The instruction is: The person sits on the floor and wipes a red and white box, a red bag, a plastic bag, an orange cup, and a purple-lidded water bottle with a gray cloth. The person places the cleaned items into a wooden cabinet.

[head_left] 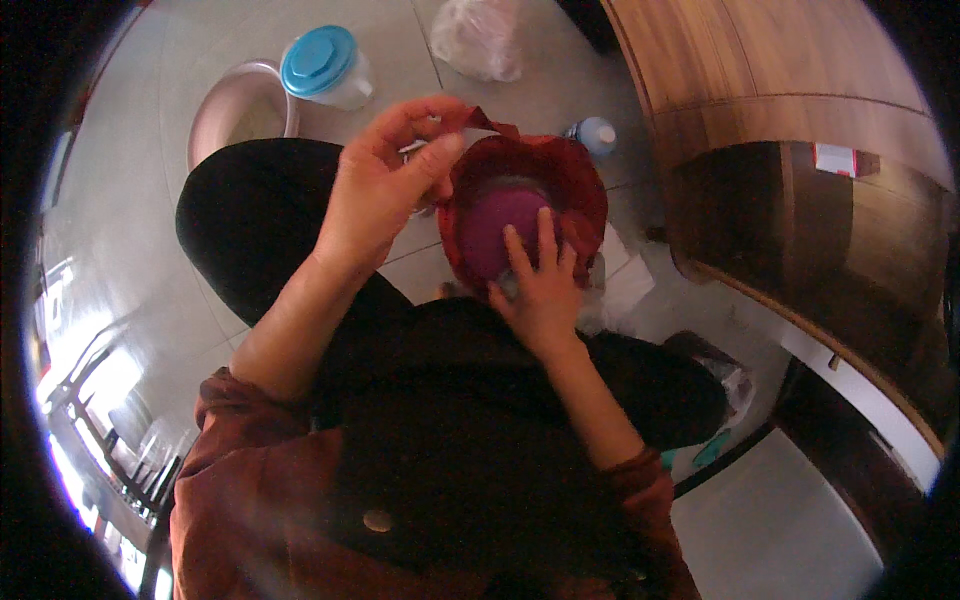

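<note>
A red bag point(592, 187) of soft material stands between my knees with its mouth facing up. Inside it sits a round thing with a purple top point(495, 225), perhaps a lidded container. My left hand point(390, 172) is raised at the bag's far left rim, thumb and fingers closed on a raised strip of the red material. Reaching into the mouth from the near side, my right hand point(544, 292) has its fingers spread over the purple top. Part of that top is hidden under those fingers.
A pink basin point(202, 112) and a clear jug with a blue lid point(322, 60) stand far left on the tiled floor. Beyond the bag are a filled plastic bag point(480, 37) and a small bottle point(598, 136). Wooden furniture point(750, 60) rises on the right.
</note>
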A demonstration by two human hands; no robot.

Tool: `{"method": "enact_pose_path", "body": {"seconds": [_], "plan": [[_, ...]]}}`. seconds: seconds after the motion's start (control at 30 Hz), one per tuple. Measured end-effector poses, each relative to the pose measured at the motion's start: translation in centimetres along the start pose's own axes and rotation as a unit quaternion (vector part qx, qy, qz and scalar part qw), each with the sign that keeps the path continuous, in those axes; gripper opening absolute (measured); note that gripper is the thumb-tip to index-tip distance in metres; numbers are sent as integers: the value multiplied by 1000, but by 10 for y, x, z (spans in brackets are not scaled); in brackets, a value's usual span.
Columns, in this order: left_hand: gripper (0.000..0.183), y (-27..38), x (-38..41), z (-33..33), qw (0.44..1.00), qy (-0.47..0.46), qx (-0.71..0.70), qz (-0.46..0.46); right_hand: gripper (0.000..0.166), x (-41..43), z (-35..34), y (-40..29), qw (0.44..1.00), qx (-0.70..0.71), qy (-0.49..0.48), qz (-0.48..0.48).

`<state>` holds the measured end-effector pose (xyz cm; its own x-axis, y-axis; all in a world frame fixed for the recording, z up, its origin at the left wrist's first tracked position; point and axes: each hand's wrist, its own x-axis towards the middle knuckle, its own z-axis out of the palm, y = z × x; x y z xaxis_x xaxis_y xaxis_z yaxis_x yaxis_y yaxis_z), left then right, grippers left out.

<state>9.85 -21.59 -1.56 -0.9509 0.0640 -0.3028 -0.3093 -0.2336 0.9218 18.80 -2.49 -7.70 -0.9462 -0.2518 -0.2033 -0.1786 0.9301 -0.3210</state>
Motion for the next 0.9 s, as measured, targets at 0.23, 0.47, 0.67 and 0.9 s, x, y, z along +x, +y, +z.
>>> {"method": "enact_pose_path", "body": {"seconds": [0.23,0.47,0.67,0.9], "plan": [[33,-92,15,3,934,-66,321,143,67,10,-6,-11,998,42,5,-47],[51,-112,-2,-12,873,-73,478,71,69,1,5,35,931,310,6,192],[51,-83,-18,-42,810,-142,569,20,82,-2,27,65,883,399,-23,245],[55,-73,-22,-53,808,-151,569,0,78,3,2,32,926,339,150,69]]}}
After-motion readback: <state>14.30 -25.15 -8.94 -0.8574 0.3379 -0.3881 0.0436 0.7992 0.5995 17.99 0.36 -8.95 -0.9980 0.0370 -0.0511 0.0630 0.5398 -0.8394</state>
